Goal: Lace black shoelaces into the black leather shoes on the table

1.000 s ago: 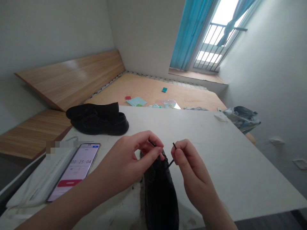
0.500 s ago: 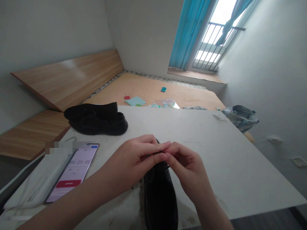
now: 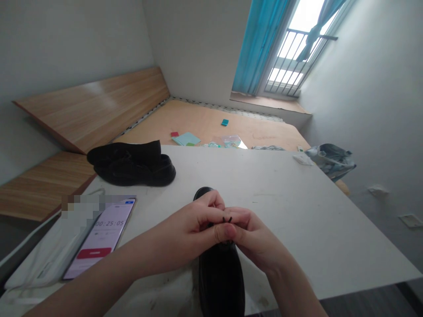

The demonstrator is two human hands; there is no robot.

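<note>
A black shoe (image 3: 220,277) lies on the white table (image 3: 297,207) in front of me, toe pointing away. Both hands meet over its laces. My left hand (image 3: 194,226) is closed, thumb and fingers pinching the black shoelace (image 3: 227,219). My right hand (image 3: 254,237) is closed too, pressed against the left, pinching the same lace ends, whose tips show between the fingers. A second black shoe (image 3: 132,164) lies on its side at the table's far left.
A phone (image 3: 102,237) with a running timer lies on a white cloth (image 3: 46,259) at the left. Behind the table is a wooden bed platform (image 3: 211,123) with small coloured items. A bundle of cloth (image 3: 330,159) sits at the right, by the wall.
One second ago my hands were apart, each holding a lace end. They have come together and lowered a little over the shoe, pinching the lace ends side by side.
</note>
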